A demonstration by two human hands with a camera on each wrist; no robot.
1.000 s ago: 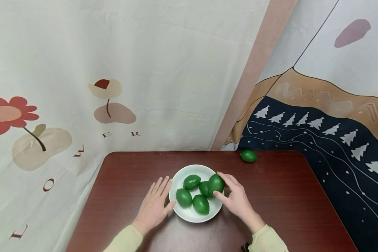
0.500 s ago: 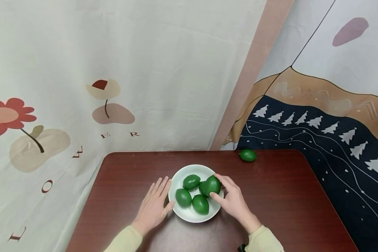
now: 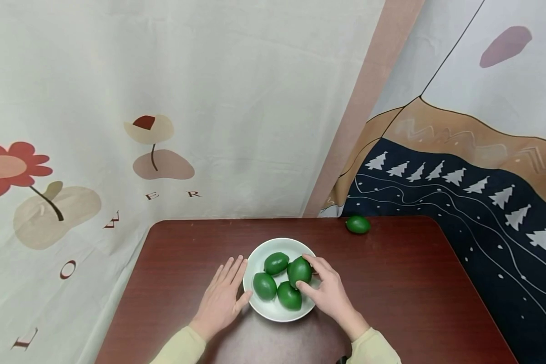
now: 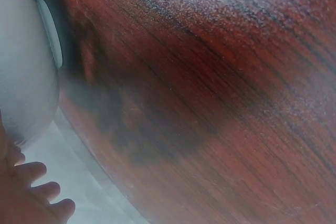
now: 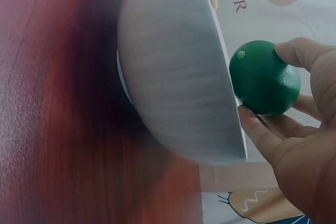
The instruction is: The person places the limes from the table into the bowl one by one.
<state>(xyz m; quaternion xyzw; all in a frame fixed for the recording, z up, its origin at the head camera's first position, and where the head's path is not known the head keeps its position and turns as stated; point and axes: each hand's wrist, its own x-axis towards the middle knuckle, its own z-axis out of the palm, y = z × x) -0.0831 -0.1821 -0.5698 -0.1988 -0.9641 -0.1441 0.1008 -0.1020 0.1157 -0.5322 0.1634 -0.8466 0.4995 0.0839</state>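
Observation:
A white bowl [image 3: 283,316] stands on the table with green limes in it. One lime [image 3: 276,263] lies at the back, another lime [image 3: 265,286] at the left, and a third lime [image 3: 289,296] in front. My right hand [image 3: 329,296] pinches a lime [image 3: 299,271] between thumb and fingers over the bowl's right half. In the right wrist view this held lime [image 5: 265,77] shows above the rim; it hides a further lime underneath. My left hand [image 3: 223,298] has its fingers straight and close together, with fingertips and thumb right at the bowl's left rim.
A single lime [image 3: 358,224] lies at the back edge of the reddish-brown table [image 3: 177,253], right of the bowl. Printed cloth [image 3: 255,101] hangs behind the table, and a dark cloth with trees [image 3: 437,192] is at the right.
My right hand has moved left with its lime, from the bowl's right rim further in over the bowl. That lime now covers the one beneath it. My left hand has stayed in place.

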